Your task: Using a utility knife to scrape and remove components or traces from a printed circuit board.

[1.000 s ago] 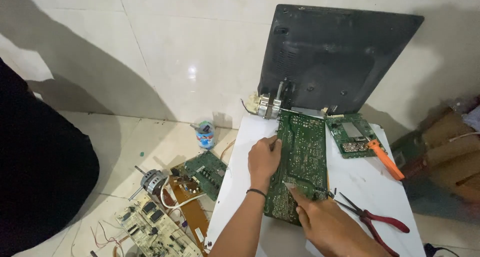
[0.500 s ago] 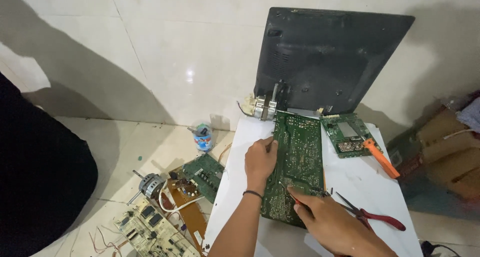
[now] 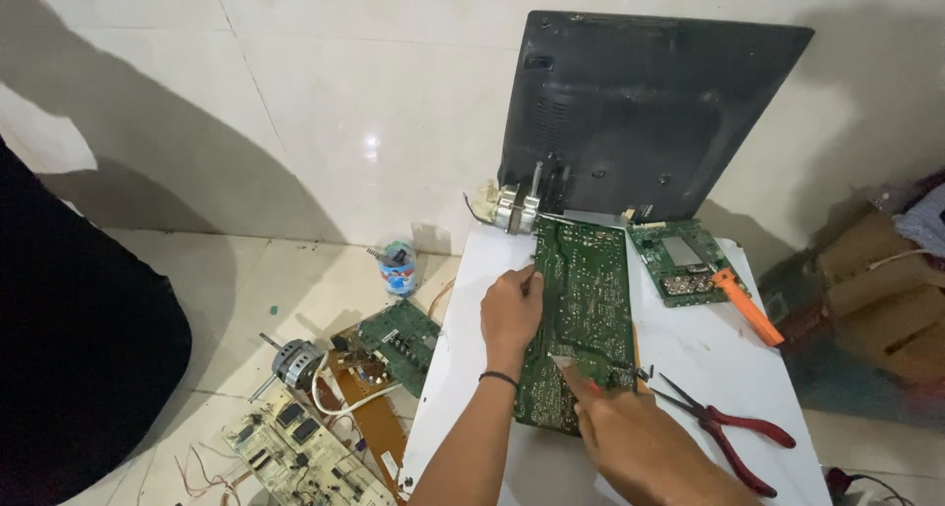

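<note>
White tabletop (image 3: 689, 358) against a tiled wall, so pretty cramped. Left hand (image 3: 510, 309) sits flat on the long green circuit board (image 3: 581, 299), fingers curled over its left edge, same as a second ago. Right hand (image 3: 630, 437) pinches a thin tool at the board's lower end, and it's crept up a bit. Red pliers (image 3: 728, 432) lie just beside it, orange screwdriver (image 3: 748, 307) further up, black panel (image 3: 650, 112) leaning behind.

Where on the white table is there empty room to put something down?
The white table is bare along its left strip, beside the left hand. Another bare patch lies between the big green board, the orange-handled tool and the red pliers. The back edge is crowded, under the dark panel and the small board.
</note>
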